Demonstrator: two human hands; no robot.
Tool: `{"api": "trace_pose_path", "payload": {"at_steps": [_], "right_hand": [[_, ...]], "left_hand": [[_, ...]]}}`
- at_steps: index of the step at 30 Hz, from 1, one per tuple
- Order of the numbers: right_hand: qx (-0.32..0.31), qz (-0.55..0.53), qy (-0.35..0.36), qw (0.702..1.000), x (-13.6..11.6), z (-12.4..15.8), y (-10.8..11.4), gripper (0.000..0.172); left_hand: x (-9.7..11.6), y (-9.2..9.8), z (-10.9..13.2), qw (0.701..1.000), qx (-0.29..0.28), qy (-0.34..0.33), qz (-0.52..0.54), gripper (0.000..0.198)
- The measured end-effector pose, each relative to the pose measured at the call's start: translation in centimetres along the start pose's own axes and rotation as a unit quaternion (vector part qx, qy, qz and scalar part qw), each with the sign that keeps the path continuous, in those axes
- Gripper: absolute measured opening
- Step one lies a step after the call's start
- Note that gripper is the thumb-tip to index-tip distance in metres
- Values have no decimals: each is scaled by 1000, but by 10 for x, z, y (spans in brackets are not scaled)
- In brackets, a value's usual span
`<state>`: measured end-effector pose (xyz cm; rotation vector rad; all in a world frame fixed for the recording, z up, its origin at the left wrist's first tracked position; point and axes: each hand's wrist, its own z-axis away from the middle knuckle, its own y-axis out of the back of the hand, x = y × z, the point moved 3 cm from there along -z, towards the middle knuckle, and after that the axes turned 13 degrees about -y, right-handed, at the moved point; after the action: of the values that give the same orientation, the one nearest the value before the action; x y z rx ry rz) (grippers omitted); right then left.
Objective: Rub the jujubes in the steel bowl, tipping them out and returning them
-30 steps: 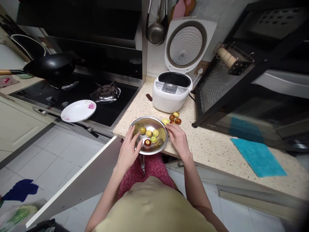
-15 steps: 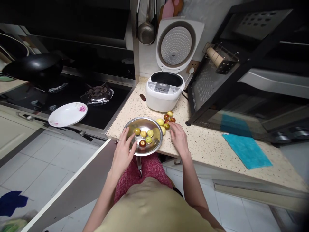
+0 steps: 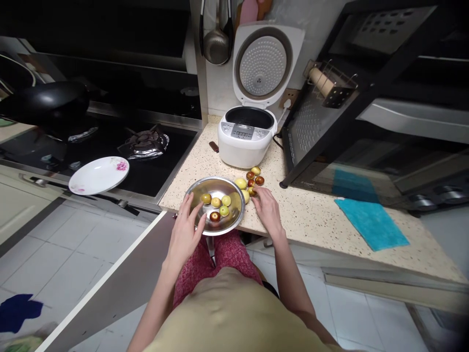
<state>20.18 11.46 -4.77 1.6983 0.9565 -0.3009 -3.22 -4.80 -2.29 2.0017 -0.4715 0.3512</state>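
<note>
A steel bowl (image 3: 234, 222) stands at the counter's front edge with several green, yellow and brown fruits in it, among them a dark red fruit (image 3: 214, 216). Over the bowl's left rim lies my left hand (image 3: 185, 232), its fingers spread and holding nothing. Several more fruits form a small pile right of the bowl, a yellow one (image 3: 240, 183) among them. My right hand (image 3: 268, 210) is at the pile's front right, thumb and fingertips by a greenish-brown fruit (image 3: 252, 191); whether they grip it is unclear.
Behind the fruits stands a white rice cooker (image 3: 244, 149) with its lid up. A black oven (image 3: 366, 161) and a blue cloth (image 3: 372, 225) are on the right. To the left, a white plate (image 3: 98, 176) rests at the edge of the stove (image 3: 164, 168). Below it a cabinet door (image 3: 110, 288) hangs open.
My right hand's fingertips have moved in closer to the greenish-brown fruit. My left hand stays at the bowl's rim. The whole view has shifted slightly.
</note>
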Motion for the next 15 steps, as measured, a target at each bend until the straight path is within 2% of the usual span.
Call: {"api": "trace_pose_path", "payload": {"at_steps": [6, 9, 15], "right_hand": [[-6, 49, -7, 999, -4, -4, -1, 38], [-7, 60, -20, 998, -4, -1, 0, 35], [33, 26, -38, 998, -1, 7, 9, 27]], "left_hand": [[0, 0, 0, 1000, 8, -7, -1, 40], [0, 0, 0, 1000, 10, -13, -1, 39], [8, 3, -3, 997, 44, -63, 8, 35]]}}
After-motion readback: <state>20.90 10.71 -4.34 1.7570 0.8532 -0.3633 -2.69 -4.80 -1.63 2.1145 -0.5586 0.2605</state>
